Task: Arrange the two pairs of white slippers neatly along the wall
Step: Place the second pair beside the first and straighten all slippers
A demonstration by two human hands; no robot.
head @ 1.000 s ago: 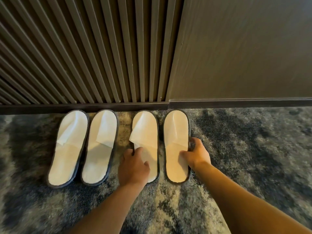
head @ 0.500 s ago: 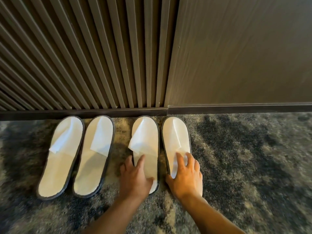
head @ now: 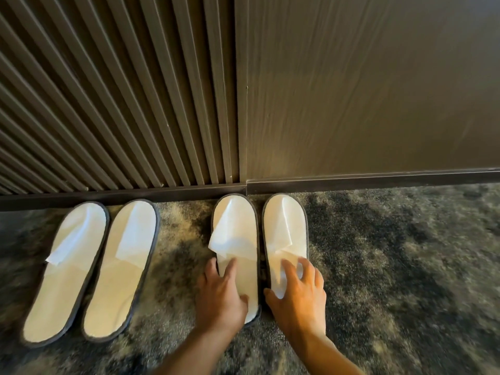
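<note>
Four white slippers with dark trim lie on the carpet, toes toward the wall. The left pair, a far-left slipper [head: 65, 272] and its mate [head: 121, 269], leans slightly to the right. The right pair stands straight with toes at the baseboard [head: 351, 182]. My left hand [head: 220, 296] grips the heel of the third slipper [head: 235, 228], fingers at its left edge and thumb on the insole. My right hand [head: 300, 293] spans the heel of the fourth slipper [head: 284, 226], fingers spread over it. Both heels are partly hidden under my hands.
A ribbed dark wall panel [head: 108, 90] rises behind the left pair and a smooth dark panel [head: 365, 90] behind the right. Mottled grey carpet [head: 405, 266] stretches to the right and toward me.
My right hand moved from the fourth slipper's outer edge onto its heel. The right pair slid right and up to the baseboard, which widened the gap to the left pair.
</note>
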